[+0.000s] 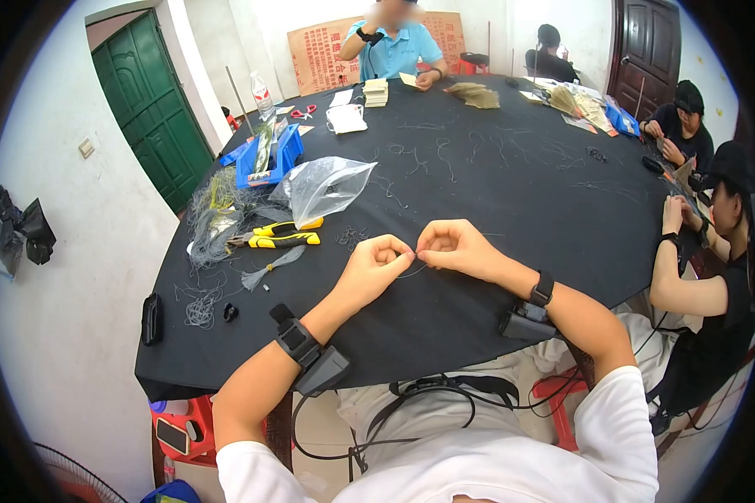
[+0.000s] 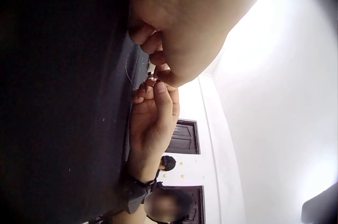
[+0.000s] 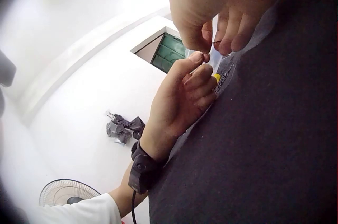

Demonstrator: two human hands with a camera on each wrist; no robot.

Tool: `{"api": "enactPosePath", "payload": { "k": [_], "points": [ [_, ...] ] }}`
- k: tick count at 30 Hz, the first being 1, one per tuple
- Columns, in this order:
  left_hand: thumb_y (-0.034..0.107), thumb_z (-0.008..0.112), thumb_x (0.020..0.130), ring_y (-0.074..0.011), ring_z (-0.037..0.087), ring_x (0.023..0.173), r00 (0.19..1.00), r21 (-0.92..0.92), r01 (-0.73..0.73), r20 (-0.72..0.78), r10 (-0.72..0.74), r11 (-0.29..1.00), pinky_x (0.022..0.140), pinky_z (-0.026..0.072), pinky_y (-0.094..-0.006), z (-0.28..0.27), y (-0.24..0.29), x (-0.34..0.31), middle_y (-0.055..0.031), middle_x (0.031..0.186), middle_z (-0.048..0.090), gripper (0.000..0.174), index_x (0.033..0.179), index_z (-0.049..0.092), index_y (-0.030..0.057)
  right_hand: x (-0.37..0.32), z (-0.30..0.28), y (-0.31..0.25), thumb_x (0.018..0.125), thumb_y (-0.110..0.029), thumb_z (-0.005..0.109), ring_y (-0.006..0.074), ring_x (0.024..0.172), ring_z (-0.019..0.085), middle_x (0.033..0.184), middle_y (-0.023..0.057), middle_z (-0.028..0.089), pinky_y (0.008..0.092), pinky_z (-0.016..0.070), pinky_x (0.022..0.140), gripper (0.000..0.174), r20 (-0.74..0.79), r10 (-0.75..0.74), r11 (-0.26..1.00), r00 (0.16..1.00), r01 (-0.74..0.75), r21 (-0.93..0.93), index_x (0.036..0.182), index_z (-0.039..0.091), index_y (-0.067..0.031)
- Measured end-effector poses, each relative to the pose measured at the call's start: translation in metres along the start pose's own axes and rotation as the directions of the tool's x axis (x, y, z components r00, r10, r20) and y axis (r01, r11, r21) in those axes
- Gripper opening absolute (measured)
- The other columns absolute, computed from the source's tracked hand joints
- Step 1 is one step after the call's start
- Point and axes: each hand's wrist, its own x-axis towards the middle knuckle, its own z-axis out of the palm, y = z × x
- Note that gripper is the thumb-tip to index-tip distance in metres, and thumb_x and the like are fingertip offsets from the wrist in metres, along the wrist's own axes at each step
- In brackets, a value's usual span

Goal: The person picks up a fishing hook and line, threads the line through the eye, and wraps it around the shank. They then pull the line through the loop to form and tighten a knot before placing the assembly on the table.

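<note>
Both hands meet fingertip to fingertip low over the black table, in front of the body. My left hand point(image 1: 376, 267) pinches a fine thread between thumb and forefinger, its other fingers curled. Against it, my right hand point(image 1: 461, 249) pinches too, thumb and forefinger together. A short dark thin piece point(image 3: 215, 43) shows between the right fingers in the right wrist view; I cannot tell what it is. The pale thread point(image 1: 409, 273) curves down below the fingertips. Just left of the hands lies a small heap of dark bits point(image 1: 351, 238).
Yellow-black pliers point(image 1: 285, 240), a clear plastic bag point(image 1: 325, 189), a tied grey thread bundle point(image 1: 273, 268) and a tangled thread heap point(image 1: 212, 220) lie to the left. A blue bin point(image 1: 287, 151) stands behind them. Loose threads point(image 1: 411, 159) spread farther back. Other people sit around the table.
</note>
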Motion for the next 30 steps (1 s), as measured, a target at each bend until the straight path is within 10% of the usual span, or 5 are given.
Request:
{"api": "enactPosePath", "payload": {
  "k": [16, 19, 30],
  "points": [
    [0.014, 0.063, 0.085, -0.0026, 0.054, 0.069, 0.999, -0.038, -0.041, -0.016, 0.041, 0.998, 0.062, 0.0408, -0.0171, -0.0025, -0.0017, 0.001, -0.0002, 0.077, 0.062, 0.015, 0.09, 0.063, 0.0, -0.0014, -0.0009, -0.003, 0.083, -0.009, 0.063, 0.0064, 0.069, 0.056, 0.079, 0.0, 0.059, 0.0202, 0.0457, 0.061, 0.011, 0.024, 0.0, 1.0, 1.0, 0.0, 0.009, 0.091, 0.058, -0.0024],
    [0.009, 0.061, 0.084, 0.0024, 0.042, 0.053, 0.993, -0.077, -0.101, -0.071, 0.095, 0.992, 0.047, 0.029, -0.0153, 0.0016, -0.0016, 0.002, 0.0063, 0.061, 0.053, 0.01, 0.084, 0.062, -0.0005, 0.0002, -0.0003, 0.0016, 0.08, -0.008, 0.063, 0.0063, 0.066, 0.055, 0.078, 0.0023, 0.059, 0.019, 0.0448, 0.06, 0.015, 0.012, -0.039, 0.999, 0.999, 0.039, 0.001, 0.092, 0.059, 0.0002],
    [0.008, 0.062, 0.084, 0.0023, 0.043, 0.054, 0.992, -0.077, -0.102, -0.079, 0.095, 0.992, 0.048, 0.031, -0.0146, 0.002, 0.0002, 0.0014, 0.0056, 0.063, 0.055, 0.009, 0.083, 0.061, -0.0007, -0.0014, -0.0007, -0.0046, 0.084, -0.01, 0.063, 0.0063, 0.067, 0.056, 0.079, 0.0006, 0.06, 0.0199, 0.0456, 0.061, 0.011, -0.007, 0.055, 0.998, 0.998, -0.056, -0.008, 0.09, 0.06, -0.0017]
  ]
}}
